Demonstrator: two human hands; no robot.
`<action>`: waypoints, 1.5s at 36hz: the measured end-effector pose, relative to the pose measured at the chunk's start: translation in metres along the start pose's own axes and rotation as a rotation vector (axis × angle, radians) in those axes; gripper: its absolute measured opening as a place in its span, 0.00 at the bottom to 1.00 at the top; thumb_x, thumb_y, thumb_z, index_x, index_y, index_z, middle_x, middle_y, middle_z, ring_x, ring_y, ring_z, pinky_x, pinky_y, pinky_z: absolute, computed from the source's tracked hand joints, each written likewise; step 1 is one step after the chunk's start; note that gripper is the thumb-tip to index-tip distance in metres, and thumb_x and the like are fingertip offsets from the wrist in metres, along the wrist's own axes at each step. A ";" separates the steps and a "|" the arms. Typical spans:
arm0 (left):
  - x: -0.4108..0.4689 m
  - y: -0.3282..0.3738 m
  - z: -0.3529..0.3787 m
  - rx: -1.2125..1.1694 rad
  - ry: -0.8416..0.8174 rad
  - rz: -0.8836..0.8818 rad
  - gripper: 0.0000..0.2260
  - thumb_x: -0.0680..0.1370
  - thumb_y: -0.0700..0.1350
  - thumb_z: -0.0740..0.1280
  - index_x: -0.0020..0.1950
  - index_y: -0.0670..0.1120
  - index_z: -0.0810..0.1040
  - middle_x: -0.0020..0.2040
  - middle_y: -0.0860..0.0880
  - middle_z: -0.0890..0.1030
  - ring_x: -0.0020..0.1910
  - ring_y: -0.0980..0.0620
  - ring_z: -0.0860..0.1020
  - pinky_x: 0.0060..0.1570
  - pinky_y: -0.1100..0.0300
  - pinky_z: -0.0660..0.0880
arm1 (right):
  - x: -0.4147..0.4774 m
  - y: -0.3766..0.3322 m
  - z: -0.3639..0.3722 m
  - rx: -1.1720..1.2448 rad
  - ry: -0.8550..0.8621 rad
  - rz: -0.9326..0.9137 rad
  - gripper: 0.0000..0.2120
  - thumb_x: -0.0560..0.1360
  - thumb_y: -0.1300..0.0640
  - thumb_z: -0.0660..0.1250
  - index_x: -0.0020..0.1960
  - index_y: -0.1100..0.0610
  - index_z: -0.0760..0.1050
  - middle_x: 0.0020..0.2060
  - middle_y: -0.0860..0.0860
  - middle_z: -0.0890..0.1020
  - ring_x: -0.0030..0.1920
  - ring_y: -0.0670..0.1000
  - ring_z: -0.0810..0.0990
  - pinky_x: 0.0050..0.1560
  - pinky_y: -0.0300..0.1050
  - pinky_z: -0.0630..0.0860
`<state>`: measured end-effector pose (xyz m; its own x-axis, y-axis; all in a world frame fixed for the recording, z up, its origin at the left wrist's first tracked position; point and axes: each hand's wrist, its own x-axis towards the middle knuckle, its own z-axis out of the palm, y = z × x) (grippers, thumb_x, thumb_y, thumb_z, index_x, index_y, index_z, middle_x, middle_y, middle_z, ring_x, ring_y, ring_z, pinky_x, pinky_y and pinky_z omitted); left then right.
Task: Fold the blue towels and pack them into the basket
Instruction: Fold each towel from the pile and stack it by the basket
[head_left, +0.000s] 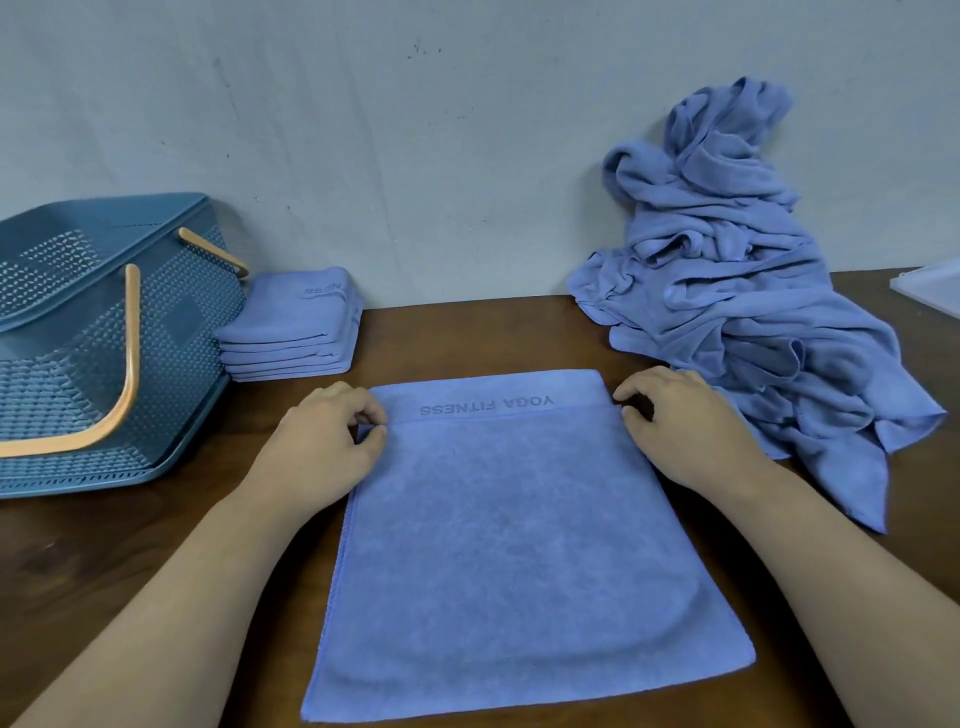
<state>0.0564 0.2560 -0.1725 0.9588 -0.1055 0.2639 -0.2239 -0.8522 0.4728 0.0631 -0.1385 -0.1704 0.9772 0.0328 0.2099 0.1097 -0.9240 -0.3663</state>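
Note:
A blue towel (514, 540) lies flat on the brown table in front of me, folded over so that its upper layer ends just short of the far edge, where a "YOGA FITNESS" band shows. My left hand (324, 441) pinches the upper layer's far left corner. My right hand (680, 421) pinches its far right corner. A stack of several folded blue towels (293, 327) sits at the back left beside the blue basket (171, 332), which has tan handles. A heap of unfolded blue towels (737, 291) leans on the wall at the back right.
The grey wall runs close behind the table (467, 332). A pale tray corner (930, 288) shows at the far right edge. Bare wood lies between the flat towel and the folded stack.

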 end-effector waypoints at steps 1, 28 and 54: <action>0.000 0.000 0.000 0.005 0.001 -0.004 0.08 0.78 0.46 0.73 0.45 0.60 0.79 0.46 0.58 0.78 0.51 0.58 0.76 0.56 0.48 0.77 | 0.000 0.000 0.000 0.004 0.001 0.001 0.10 0.82 0.54 0.66 0.60 0.47 0.81 0.60 0.41 0.81 0.62 0.51 0.74 0.64 0.55 0.73; 0.002 0.005 -0.012 -0.681 0.072 -0.054 0.05 0.79 0.49 0.66 0.48 0.48 0.75 0.34 0.48 0.71 0.34 0.47 0.64 0.35 0.56 0.62 | -0.001 -0.018 0.000 0.721 0.189 -0.087 0.07 0.85 0.60 0.62 0.53 0.48 0.73 0.31 0.46 0.75 0.29 0.44 0.67 0.32 0.33 0.66; 0.006 -0.004 0.014 -0.117 0.021 -0.113 0.14 0.84 0.51 0.67 0.70 0.58 0.79 0.58 0.58 0.81 0.61 0.52 0.77 0.62 0.53 0.73 | 0.012 -0.025 0.027 0.403 0.038 -0.015 0.18 0.81 0.67 0.64 0.64 0.53 0.84 0.43 0.37 0.75 0.41 0.34 0.76 0.43 0.29 0.69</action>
<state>0.0658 0.2510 -0.1845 0.9754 -0.0001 0.2205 -0.1346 -0.7923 0.5951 0.0765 -0.1046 -0.1829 0.9683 0.0237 0.2485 0.1936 -0.6998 -0.6876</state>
